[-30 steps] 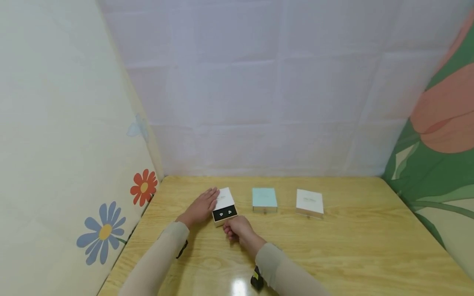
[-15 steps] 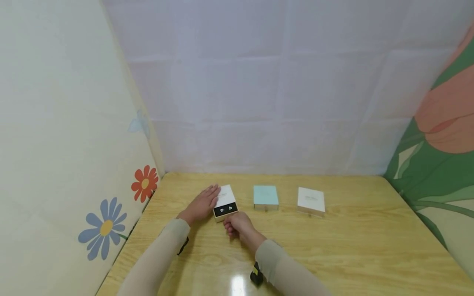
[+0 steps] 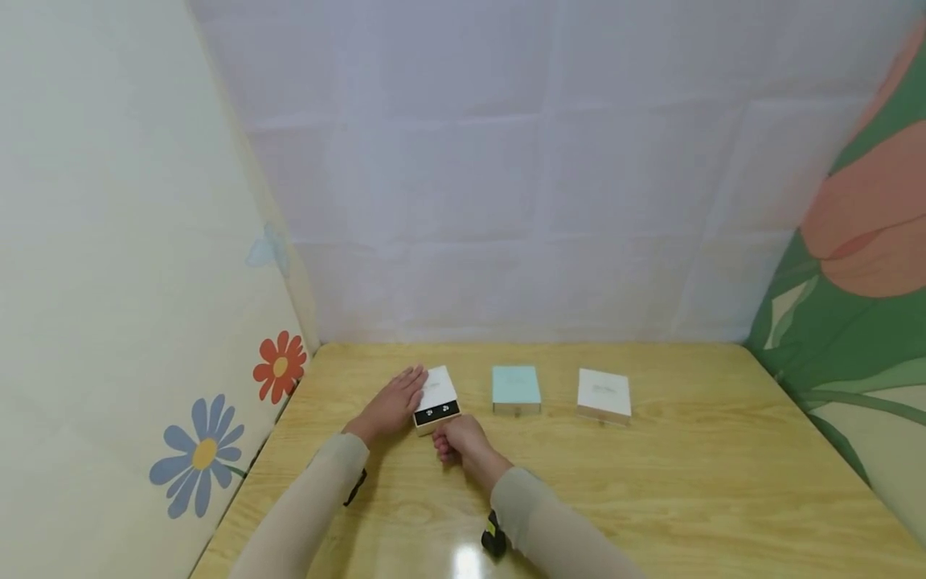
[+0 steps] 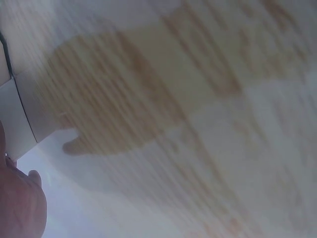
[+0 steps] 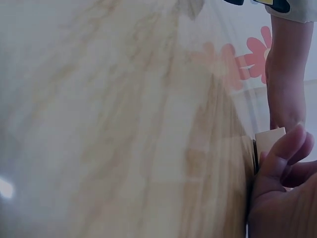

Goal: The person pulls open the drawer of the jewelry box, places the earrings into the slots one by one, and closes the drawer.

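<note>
A white jewellery box (image 3: 436,389) sits at the left of the table in the head view, its drawer (image 3: 437,413) partly out. Two small shiny pieces, apparently stud earrings (image 3: 444,408), rest on the drawer's black lining. My left hand (image 3: 391,406) lies along the box's left side, fingers extended over the white sleeve. At the drawer's front, my right hand (image 3: 463,441) touches with curled fingers; no pinched object shows. The left wrist view has the box (image 4: 17,116) at its left edge, and the right wrist view shows my right thumb (image 5: 277,163) beside the box front (image 5: 270,139).
A pale turquoise box (image 3: 516,385) and another white box (image 3: 604,392) stand shut on the wooden table (image 3: 651,498), right of the hands. A white cloth backdrop (image 3: 506,177) hangs behind, with flower-printed cloth (image 3: 854,338) at the sides.
The drawer has slid further into the white sleeve, so less black lining shows. My right hand has moved slightly forward with it; my left hand stays on the box.
</note>
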Motion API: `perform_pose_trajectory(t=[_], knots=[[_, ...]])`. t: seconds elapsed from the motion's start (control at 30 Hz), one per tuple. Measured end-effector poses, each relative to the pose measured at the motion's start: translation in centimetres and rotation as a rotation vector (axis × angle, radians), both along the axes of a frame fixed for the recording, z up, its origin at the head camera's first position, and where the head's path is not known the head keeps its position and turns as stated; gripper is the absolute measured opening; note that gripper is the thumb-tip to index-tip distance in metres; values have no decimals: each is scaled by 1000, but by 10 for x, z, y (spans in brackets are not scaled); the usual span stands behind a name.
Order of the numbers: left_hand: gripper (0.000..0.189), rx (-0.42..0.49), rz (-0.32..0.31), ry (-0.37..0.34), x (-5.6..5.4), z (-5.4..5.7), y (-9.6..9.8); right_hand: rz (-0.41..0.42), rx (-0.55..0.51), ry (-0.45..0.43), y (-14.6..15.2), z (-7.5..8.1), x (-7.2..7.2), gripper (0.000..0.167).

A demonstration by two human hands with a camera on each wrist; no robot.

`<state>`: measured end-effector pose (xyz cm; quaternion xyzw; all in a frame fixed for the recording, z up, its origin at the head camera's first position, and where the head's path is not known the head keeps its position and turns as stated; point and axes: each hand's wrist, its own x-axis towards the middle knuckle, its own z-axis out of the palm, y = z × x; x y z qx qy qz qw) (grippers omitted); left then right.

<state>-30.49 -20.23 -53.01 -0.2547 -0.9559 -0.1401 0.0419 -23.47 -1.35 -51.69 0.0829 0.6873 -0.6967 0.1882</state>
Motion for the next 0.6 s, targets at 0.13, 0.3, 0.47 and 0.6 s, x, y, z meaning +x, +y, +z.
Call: perform_pose_trajectory(t=[0.13, 0.3, 0.47, 0.6], knots=[[53, 20, -8, 18, -1, -5, -1, -4, 1, -5, -2, 0, -4, 17], [54, 26, -10, 9, -2, -4, -1, -14, 5, -25, -5, 2, -12, 18], [54, 34, -10, -5, 0, 2, 0, -14, -2, -40, -7, 6, -16, 20], [54, 32, -21, -19, 1, 1, -1, -13, 3, -36, -7, 6, -16, 23]])
